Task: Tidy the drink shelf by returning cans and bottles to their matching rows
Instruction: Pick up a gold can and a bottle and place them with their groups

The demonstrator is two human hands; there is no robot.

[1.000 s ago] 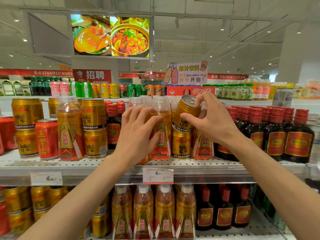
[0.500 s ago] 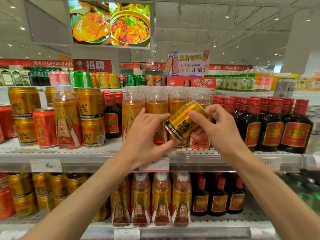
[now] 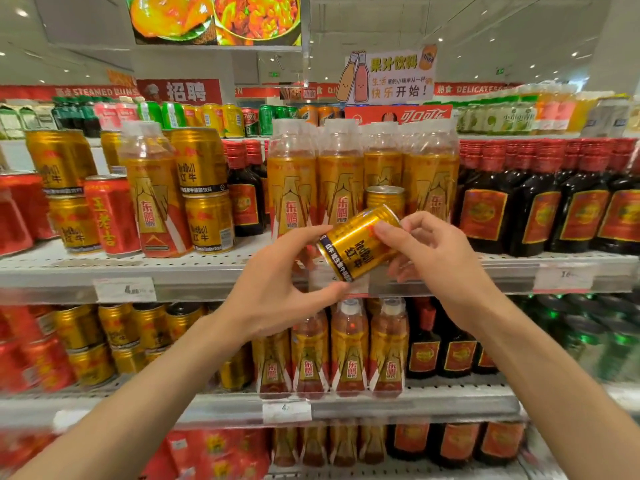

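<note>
1. Gold can [image 3: 360, 242] is being held tilted in front of the bottle row [image 3: 360, 174], off the shelf [image 3: 207, 268].
2. Right hand [image 3: 440, 261] is pinching its upper end; left hand [image 3: 277, 289] is cupping its base, thumb beneath.
3. A second can [image 3: 385, 197] is standing misplaced among those bottles.
4. Advice: carry it upright to the gold stack [image 3: 204, 192] at left, avoiding the bottle [image 3: 156, 202] in front.

gold can [image 3: 358, 242] is tilting sideways in front of the shelf [image 3: 69, 271], another gold can [image 3: 385, 199] sitting among the bottles [image 3: 341, 174].
</note>
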